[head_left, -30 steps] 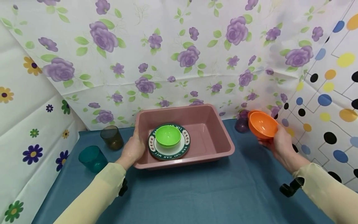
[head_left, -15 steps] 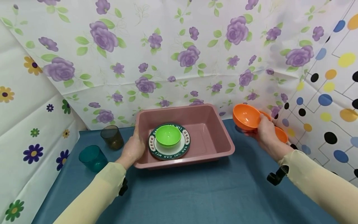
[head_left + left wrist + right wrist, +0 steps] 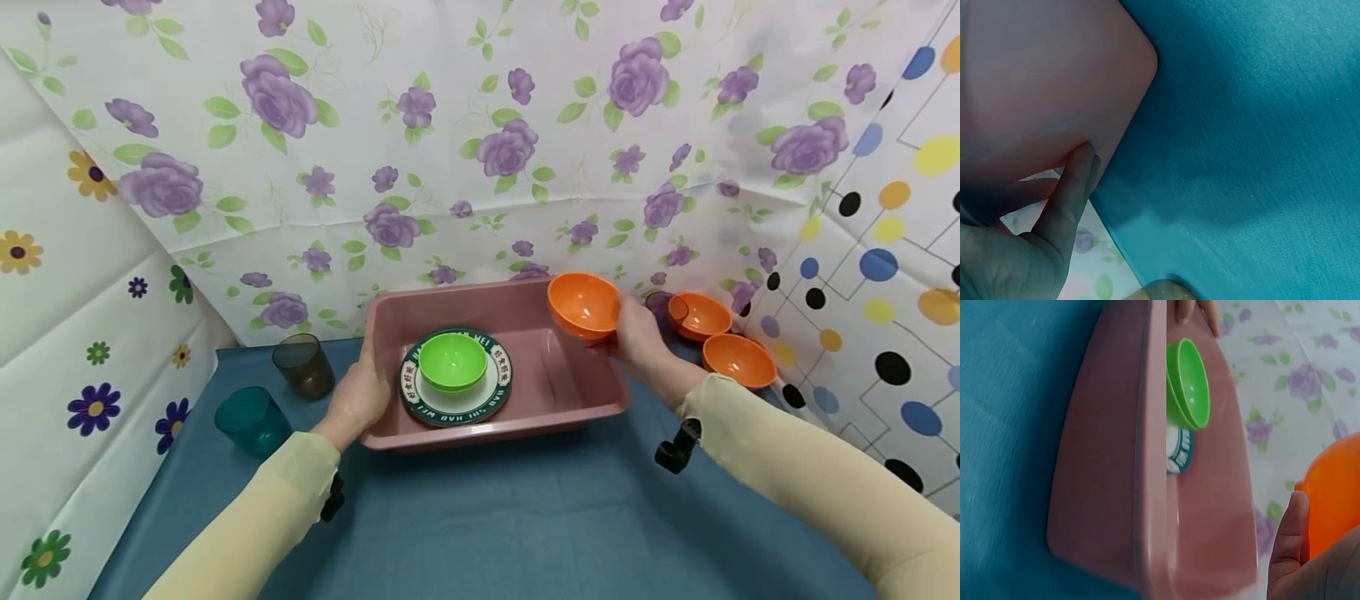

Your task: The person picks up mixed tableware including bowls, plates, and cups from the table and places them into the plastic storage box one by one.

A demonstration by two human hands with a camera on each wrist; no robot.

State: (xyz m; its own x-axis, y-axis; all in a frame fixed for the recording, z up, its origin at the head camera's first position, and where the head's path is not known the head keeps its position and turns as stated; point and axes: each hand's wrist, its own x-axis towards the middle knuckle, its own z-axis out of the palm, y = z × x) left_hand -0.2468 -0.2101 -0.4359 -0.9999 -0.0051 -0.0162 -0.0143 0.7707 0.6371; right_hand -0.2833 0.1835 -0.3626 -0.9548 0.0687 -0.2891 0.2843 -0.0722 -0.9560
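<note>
My right hand [image 3: 639,337] holds an orange bowl [image 3: 583,305] above the right part of a pink basin [image 3: 517,427]. In the right wrist view, fingers and thumb lie along the side of that orange bowl [image 3: 1338,494]. My left hand [image 3: 360,395] grips the basin's left edge; the left wrist view shows its fingers [image 3: 1072,181] against the basin wall [image 3: 1054,75]. On the left of the basin floor lies a green-rimmed white plate [image 3: 457,412]. Green bowls [image 3: 452,362] sit on it; the right wrist view shows two, nested [image 3: 1192,384].
Two more orange bowls [image 3: 738,360] stand on the blue cloth [image 3: 480,517] at the right. A purple cup [image 3: 660,305] is partly hidden beside them. Left of the basin are a brown cup [image 3: 303,367] and a teal cup [image 3: 253,422]. Patterned sheets [image 3: 465,125] enclose the table.
My right hand has carried the orange bowl leftward from the right side to over the basin, uncovering two orange bowls behind. The left hand has stayed on the basin's edge.
</note>
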